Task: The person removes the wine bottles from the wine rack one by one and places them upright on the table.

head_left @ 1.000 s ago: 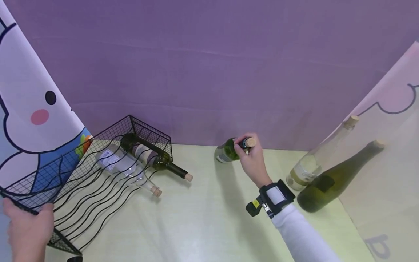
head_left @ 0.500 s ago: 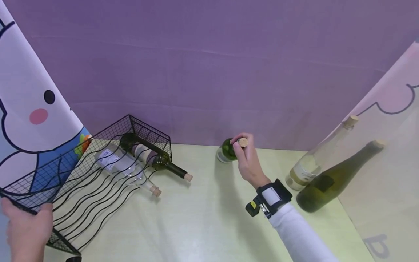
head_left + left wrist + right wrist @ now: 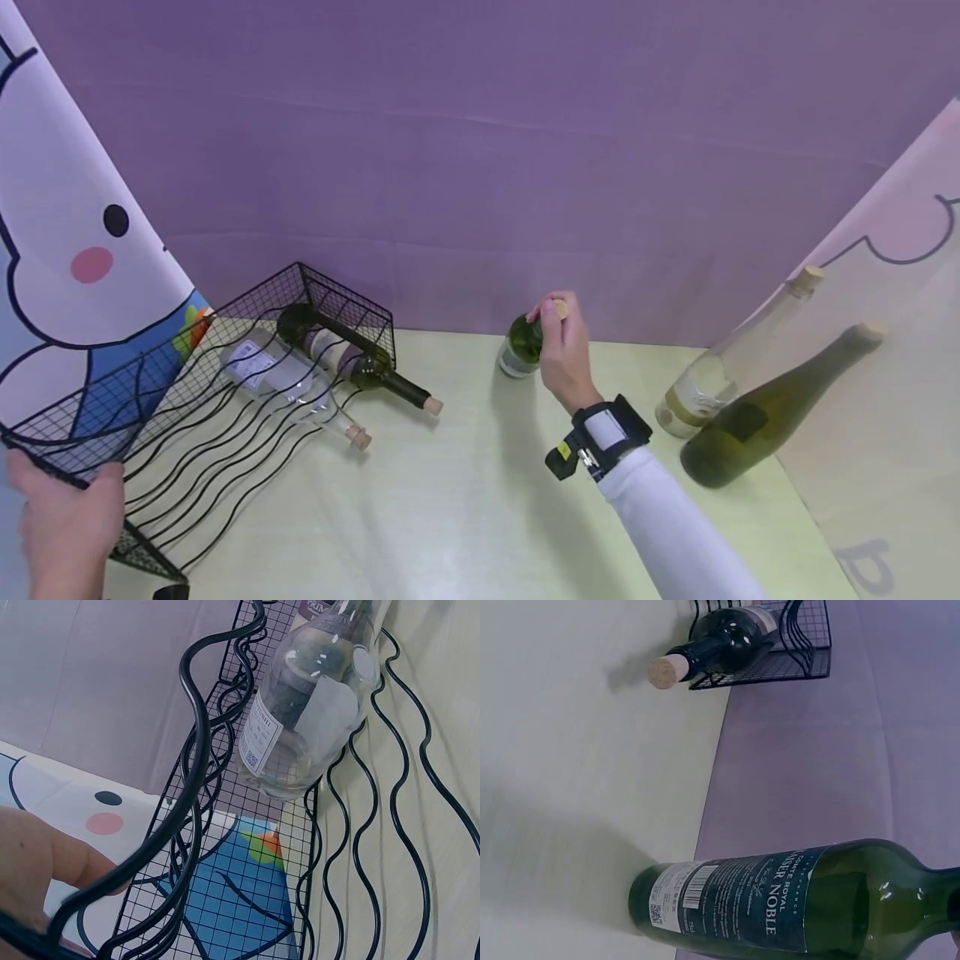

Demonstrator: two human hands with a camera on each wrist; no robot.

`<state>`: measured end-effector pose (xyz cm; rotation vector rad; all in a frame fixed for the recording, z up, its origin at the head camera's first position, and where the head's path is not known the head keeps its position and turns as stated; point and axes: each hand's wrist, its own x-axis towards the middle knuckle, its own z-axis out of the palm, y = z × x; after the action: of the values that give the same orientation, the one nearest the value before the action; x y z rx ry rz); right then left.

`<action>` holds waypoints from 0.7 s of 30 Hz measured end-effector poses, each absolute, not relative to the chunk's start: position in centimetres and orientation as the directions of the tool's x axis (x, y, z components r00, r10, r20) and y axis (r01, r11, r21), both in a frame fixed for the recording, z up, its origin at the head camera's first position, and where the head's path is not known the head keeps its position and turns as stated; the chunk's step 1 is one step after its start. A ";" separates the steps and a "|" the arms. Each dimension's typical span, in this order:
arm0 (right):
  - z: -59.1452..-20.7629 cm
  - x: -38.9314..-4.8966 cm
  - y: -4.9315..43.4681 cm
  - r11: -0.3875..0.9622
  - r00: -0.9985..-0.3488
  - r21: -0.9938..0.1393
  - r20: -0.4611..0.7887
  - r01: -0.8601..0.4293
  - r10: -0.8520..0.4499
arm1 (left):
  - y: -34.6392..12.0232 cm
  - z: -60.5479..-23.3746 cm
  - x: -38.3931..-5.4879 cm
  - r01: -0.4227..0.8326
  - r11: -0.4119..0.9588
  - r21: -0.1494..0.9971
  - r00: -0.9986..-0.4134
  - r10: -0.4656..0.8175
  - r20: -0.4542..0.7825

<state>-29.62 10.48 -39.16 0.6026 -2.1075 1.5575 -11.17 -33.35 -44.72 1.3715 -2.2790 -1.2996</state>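
Note:
My right hand [image 3: 567, 358] grips the neck of a green wine bottle [image 3: 522, 340], thumb up beside the cork. The bottle is upright near the back of the table, and its dark printed label [image 3: 757, 900] shows in the right wrist view. At the lower left, my left hand [image 3: 71, 521] holds the end of a black wire wine rack [image 3: 347, 302] with wavy bars. Two corked bottles lie in the rack's far end: a clear glass bottle [image 3: 288, 385] with a white label, and a dark wine bottle [image 3: 372, 371] beside it. Their necks point toward the table's middle.
At the right stand a clear bottle [image 3: 697, 396] with a gold-banded label and a tall olive-green bottle [image 3: 738, 433], both corked. A purple backdrop [image 3: 480, 167] rises behind the pale table [image 3: 435, 508]. Printed cartoon panels flank both sides.
My right hand has moved slightly left and toward the backdrop, its hold closing higher round the neck near the cork. The bottle leans a little less. My left hand and the rack stay put.

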 end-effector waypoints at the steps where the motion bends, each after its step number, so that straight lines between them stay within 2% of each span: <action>1: -39.1 -29.8 10.4 0.270 -0.801 -0.763 0.596 -0.588 -0.061 | -33.4 -44.7 -11.2 -0.628 0.191 0.754 -0.557 -0.787 -0.265; 8: -38.8 -30.5 10.7 0.260 -0.789 -0.768 0.613 -0.586 0.031 | -33.7 -44.9 -11.2 -0.635 0.184 0.750 -0.556 -0.783 -0.279; 21: -38.1 -30.8 11.0 0.235 -0.801 -0.789 0.595 -0.568 0.060 | -33.5 -44.7 -11.3 -0.650 0.185 0.737 -0.546 -0.788 -0.284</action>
<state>-30.78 11.04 -38.05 0.4642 -2.0002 1.6058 -11.29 -33.53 -44.73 1.4050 -2.2907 -1.2926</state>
